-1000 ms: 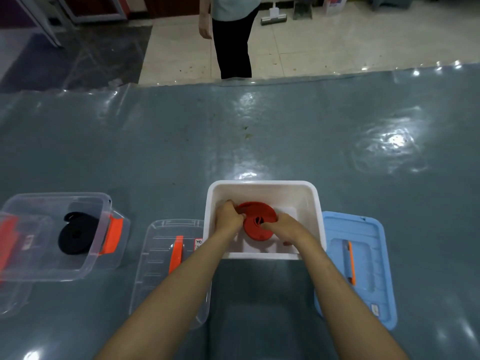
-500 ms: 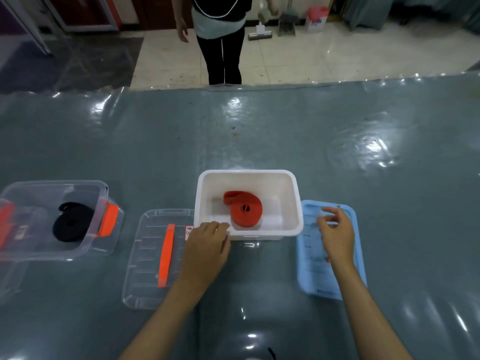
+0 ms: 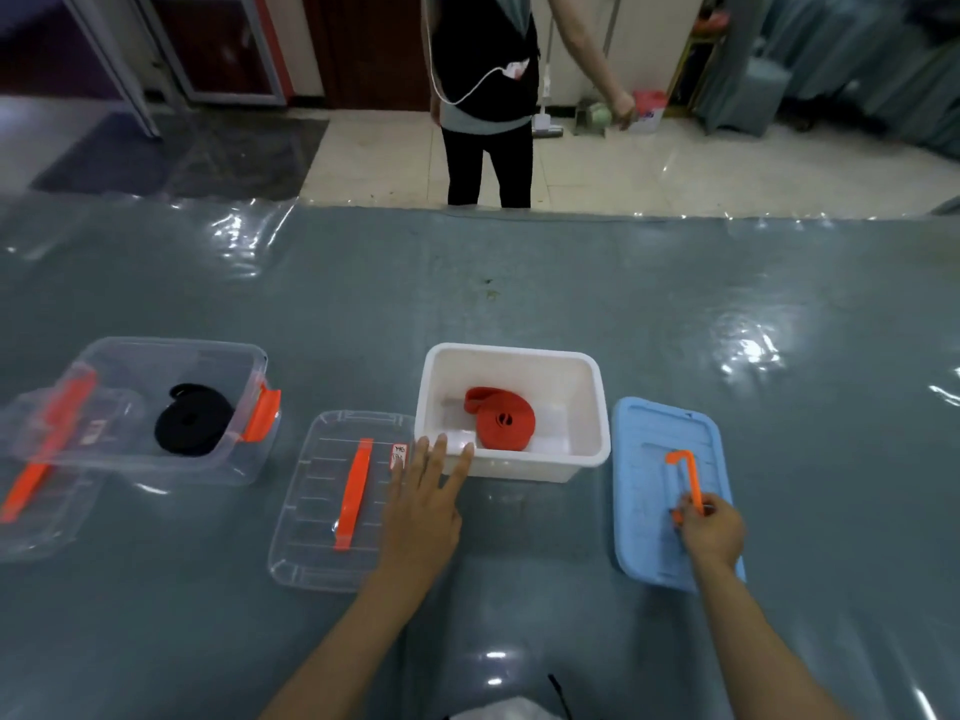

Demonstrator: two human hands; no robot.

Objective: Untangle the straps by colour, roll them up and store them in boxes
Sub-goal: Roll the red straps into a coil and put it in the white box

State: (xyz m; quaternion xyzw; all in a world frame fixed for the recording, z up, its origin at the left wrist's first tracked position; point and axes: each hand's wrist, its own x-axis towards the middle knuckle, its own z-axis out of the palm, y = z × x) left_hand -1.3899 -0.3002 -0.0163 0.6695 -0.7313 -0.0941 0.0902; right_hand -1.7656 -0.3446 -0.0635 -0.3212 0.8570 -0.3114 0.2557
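A rolled red strap [image 3: 501, 419] lies inside the white box [image 3: 597, 402] at the middle of the table. A rolled black strap [image 3: 193, 420] lies in the clear box [image 3: 171, 350] at the left. My left hand [image 3: 423, 504] is flat with straight fingers, its fingertips touching the near left corner of the white box. To the right of the white box lies the blue lid [image 3: 654, 444]. My right hand [image 3: 710, 530] grips the lid's orange handle [image 3: 684, 467], which stands raised.
A clear lid with an orange handle [image 3: 343, 501] lies between the two boxes. Another clear lid with an orange handle [image 3: 41, 454] leans on the clear box at far left. A person [image 3: 485, 96] stands beyond the table's far edge.
Both hands left the red strap in the white box. My left hand drew back to the box's near corner; my right hand moved onto the blue lid and took hold of its orange handle.
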